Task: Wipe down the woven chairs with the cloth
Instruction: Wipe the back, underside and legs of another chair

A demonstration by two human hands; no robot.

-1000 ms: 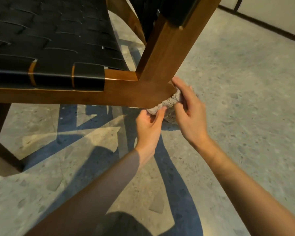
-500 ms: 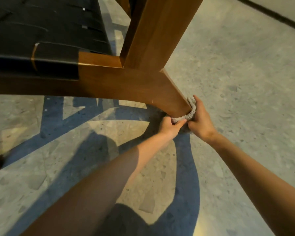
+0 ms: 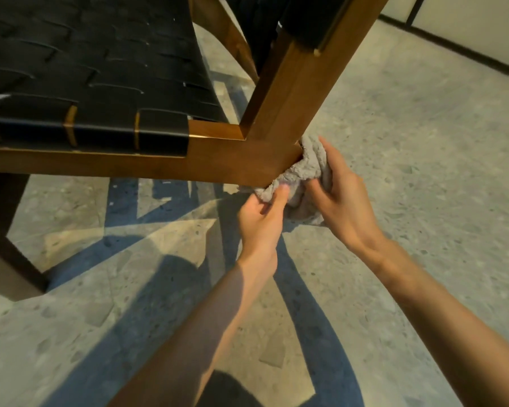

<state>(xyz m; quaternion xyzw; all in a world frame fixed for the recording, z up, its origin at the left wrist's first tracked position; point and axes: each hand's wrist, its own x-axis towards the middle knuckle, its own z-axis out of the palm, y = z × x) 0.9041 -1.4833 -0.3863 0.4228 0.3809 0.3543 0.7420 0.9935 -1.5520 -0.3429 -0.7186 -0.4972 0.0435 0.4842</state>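
Currently the cloth (image 3: 303,171) is bunched against the outer corner of the chair frame (image 3: 241,164), at the joint where the slanted upright (image 3: 300,83) meets the side rail. Seen from that joint, the cloth lies at 4 o'clock and touches the wood.

1. Left hand (image 3: 260,221): at 7 o'clock of the cloth. Thumb and curled fingers pinch a lower fold together.
2. Right hand (image 3: 344,207): at 4 o'clock of the cloth. Fingers are wrapped over the back of the bunch and the thumb is pressed into its front, so the hand is clamped on it.

Handling, as a judgement: the cloth looks like soft, thick terry. It should be light, limp and easy to crush, and it should conform to edges and inside corners. Hold it as a wad in the palm, not by 1 loose corner, so that pressure reaches the wood.

The frame looks rigid and smooth, so the cloth should slide along it with little drag. The woven seat (image 3: 100,69), at 10 o'clock of the joint, has overlapping black straps. Their edges may snag loose folds, so wipe along the straps. A hanging tail could drag on the floor (image 3: 423,171).
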